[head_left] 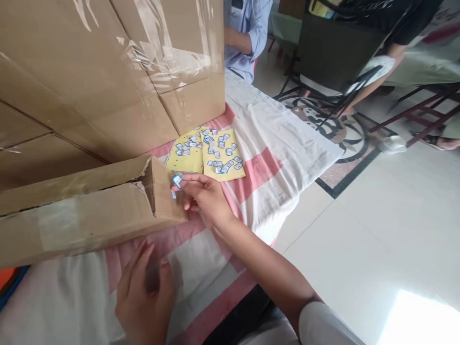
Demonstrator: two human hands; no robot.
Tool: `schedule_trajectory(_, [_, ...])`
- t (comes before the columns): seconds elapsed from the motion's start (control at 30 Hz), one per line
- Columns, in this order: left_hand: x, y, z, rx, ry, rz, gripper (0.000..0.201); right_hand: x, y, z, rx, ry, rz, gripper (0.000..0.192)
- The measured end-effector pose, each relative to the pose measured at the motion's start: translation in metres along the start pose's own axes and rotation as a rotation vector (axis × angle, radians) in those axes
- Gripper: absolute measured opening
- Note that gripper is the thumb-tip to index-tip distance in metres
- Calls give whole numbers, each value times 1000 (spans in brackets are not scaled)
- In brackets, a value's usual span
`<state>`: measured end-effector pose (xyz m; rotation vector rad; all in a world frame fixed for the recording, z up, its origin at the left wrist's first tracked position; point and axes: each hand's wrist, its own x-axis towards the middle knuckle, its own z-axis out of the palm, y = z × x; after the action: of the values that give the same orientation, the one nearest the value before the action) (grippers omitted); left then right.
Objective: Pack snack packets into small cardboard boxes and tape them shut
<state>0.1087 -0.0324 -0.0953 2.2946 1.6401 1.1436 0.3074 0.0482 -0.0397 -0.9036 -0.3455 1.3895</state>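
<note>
My right hand (204, 196) pinches a small blue-and-white sticker (177, 180) against the end flap of a long flat cardboard box (79, 211) lying on the table. A second small sticker (173, 194) sits on that flap just below. My left hand (143, 297) rests on the cloth near the table's front edge, below the box, fingers slightly apart, holding nothing. Behind my right hand lie two yellow sheets (190, 160) covered with several loose blue-and-white stickers (219, 153).
A big taped cardboard carton (108, 72) stands at the back left. The table wears a white and pink cloth (273, 148). A person in a blue shirt (247, 33) sits beyond. A black chair (334, 52) and another seated person are at the right, on a tiled floor.
</note>
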Motion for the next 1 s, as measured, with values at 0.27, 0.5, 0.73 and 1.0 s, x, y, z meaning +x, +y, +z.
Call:
schedule_trajectory(0.27, [-3, -5, 0, -83, 71, -49, 42, -1, 15, -6, 0, 59, -6, 28])
schedule_trajectory(0.5, [-2, -5, 2, -119, 118, -59, 38, 0, 12, -9, 140, -116, 60, 35])
schedule_trajectory(0.73, [-2, -3, 1, -91, 103, -64, 33, 1, 15, -8, 81, -119, 64, 36])
schedule_trajectory(1.0, [0, -3, 3, -57, 108, -85, 31, 0, 19, -2, -137, -22, -128, 30])
